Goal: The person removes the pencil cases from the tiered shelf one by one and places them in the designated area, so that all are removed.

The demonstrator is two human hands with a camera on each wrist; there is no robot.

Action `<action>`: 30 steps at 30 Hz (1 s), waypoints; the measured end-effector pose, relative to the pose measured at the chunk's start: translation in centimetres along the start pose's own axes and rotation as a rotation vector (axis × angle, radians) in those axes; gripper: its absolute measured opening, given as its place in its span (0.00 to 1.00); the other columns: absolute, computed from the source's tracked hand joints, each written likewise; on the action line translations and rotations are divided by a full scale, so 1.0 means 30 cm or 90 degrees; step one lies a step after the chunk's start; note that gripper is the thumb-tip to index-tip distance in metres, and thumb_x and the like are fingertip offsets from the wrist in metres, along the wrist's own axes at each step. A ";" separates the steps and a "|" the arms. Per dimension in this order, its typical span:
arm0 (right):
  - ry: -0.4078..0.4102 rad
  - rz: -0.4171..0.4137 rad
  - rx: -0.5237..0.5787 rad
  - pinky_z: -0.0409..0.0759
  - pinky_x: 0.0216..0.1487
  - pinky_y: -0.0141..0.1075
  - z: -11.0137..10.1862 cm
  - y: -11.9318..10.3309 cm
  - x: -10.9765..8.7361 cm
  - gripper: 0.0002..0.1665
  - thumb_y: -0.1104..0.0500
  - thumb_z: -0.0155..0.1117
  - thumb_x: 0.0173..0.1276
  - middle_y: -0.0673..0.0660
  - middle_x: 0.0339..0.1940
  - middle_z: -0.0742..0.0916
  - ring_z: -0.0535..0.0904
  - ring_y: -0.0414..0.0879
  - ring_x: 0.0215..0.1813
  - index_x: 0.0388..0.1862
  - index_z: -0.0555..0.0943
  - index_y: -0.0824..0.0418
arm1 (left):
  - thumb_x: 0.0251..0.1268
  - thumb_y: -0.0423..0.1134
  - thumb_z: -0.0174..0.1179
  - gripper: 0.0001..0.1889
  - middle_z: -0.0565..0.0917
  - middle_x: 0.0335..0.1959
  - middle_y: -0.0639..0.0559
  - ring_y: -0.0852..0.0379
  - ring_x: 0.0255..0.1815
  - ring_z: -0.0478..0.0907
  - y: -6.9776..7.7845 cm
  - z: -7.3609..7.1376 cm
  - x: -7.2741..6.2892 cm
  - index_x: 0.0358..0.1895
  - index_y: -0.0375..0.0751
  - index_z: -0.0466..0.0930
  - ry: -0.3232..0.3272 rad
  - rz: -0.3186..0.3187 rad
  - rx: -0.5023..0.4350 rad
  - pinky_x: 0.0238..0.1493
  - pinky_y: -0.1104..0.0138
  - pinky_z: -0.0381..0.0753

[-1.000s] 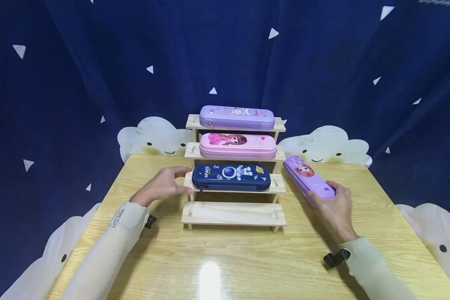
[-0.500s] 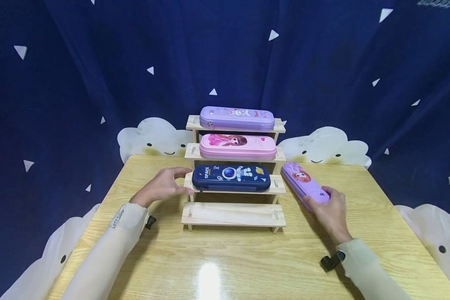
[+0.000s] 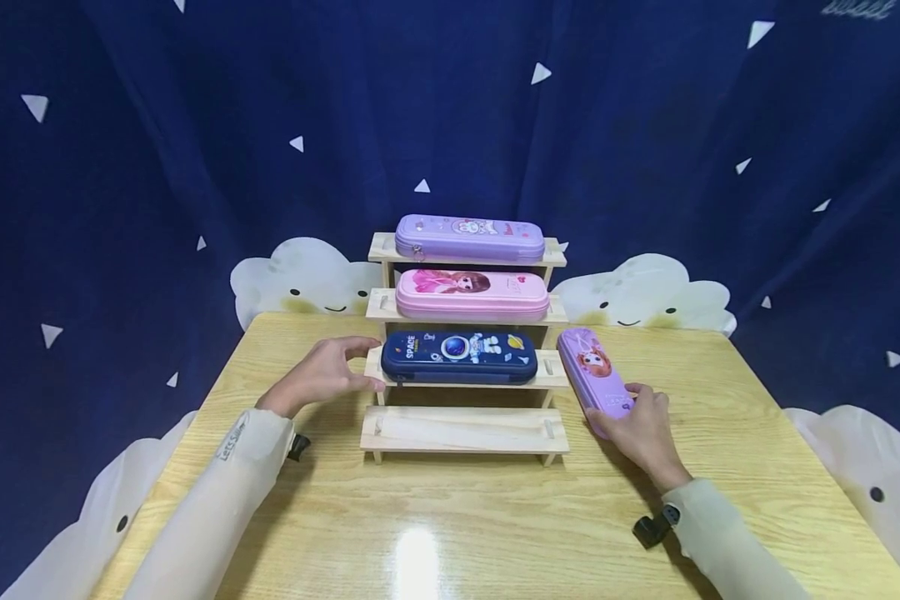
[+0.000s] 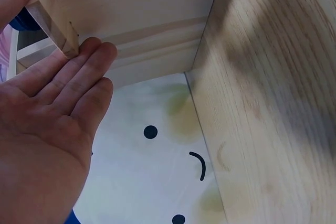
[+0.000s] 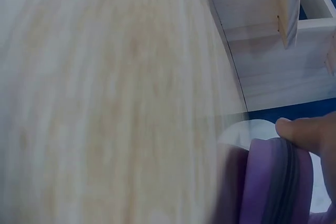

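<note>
A wooden stepped rack (image 3: 465,427) stands mid-table. My left hand (image 3: 322,375) pinches the left end of its second-lowest step, thumb at the front edge and index finger farther back. In the left wrist view the board end (image 4: 52,22) sits between thumb and fingers. My right hand (image 3: 643,433) grips the near end of a purple pencil case (image 3: 598,371) decorated with a red-haired doll, just right of the rack. The right wrist view shows my thumb on the case's zippered end (image 5: 273,182); my other fingers are mostly hidden there.
On the rack lie a lilac pencil case (image 3: 469,238) on top, a pink one (image 3: 472,296) below it, then a navy space-themed case (image 3: 459,358). The lowest step is bare. A dark blue curtain (image 3: 450,100) with cloud shapes hangs behind the wooden table (image 3: 345,517).
My right hand has drawn the purple pencil case left and a little nearer to me, turning it slightly more lengthwise. My left hand stays on the rack.
</note>
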State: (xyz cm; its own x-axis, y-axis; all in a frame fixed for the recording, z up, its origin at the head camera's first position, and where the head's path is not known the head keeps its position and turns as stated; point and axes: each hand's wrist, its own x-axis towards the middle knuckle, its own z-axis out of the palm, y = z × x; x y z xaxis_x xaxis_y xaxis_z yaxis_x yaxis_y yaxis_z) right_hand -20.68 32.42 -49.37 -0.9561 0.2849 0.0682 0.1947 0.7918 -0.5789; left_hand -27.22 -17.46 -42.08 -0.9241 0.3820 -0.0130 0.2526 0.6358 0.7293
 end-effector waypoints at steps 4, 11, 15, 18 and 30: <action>-0.007 -0.003 0.012 0.77 0.55 0.57 0.009 -0.002 -0.003 0.64 0.39 0.80 0.52 0.77 0.62 0.68 0.69 0.63 0.54 0.73 0.60 0.76 | 0.49 0.53 0.78 0.45 0.78 0.70 0.41 0.40 0.72 0.73 0.000 -0.001 -0.004 0.71 0.40 0.72 0.001 -0.002 0.004 0.75 0.43 0.68; -0.050 0.008 0.063 0.73 0.67 0.62 0.000 0.002 -0.012 0.66 0.39 0.77 0.56 0.80 0.67 0.70 0.72 0.68 0.62 0.74 0.56 0.81 | 0.49 0.54 0.78 0.45 0.79 0.69 0.41 0.41 0.71 0.74 0.005 -0.001 -0.007 0.71 0.41 0.72 -0.001 -0.004 0.011 0.74 0.44 0.69; -0.042 0.005 0.098 0.72 0.69 0.61 -0.025 -0.002 -0.015 0.63 0.42 0.76 0.60 0.80 0.68 0.71 0.72 0.68 0.64 0.75 0.55 0.81 | 0.49 0.54 0.78 0.45 0.78 0.69 0.41 0.41 0.71 0.74 0.006 -0.002 -0.007 0.71 0.41 0.72 -0.004 -0.006 0.009 0.74 0.44 0.69; -0.038 0.002 0.126 0.70 0.71 0.62 -0.051 -0.012 -0.018 0.61 0.45 0.75 0.62 0.80 0.69 0.70 0.70 0.69 0.68 0.76 0.53 0.80 | 0.49 0.53 0.78 0.44 0.78 0.69 0.41 0.40 0.72 0.73 0.006 -0.004 -0.006 0.71 0.41 0.72 -0.002 -0.009 0.006 0.75 0.44 0.68; 0.055 -0.063 0.276 0.54 0.84 0.51 -0.113 -0.051 -0.059 0.58 0.54 0.73 0.66 0.70 0.80 0.62 0.58 0.67 0.80 0.82 0.47 0.67 | 0.50 0.53 0.78 0.44 0.78 0.69 0.40 0.40 0.71 0.74 0.009 -0.006 -0.006 0.71 0.41 0.72 -0.003 -0.003 0.009 0.75 0.43 0.68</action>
State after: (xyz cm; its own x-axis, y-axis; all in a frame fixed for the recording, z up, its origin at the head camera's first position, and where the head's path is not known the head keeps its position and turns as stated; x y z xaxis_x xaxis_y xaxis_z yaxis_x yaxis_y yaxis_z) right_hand -18.55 32.54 -45.85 -0.9400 0.2782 0.1973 -0.0238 0.5236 -0.8516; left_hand -27.04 -17.46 -41.76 -0.9239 0.3821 -0.0195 0.2525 0.6472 0.7193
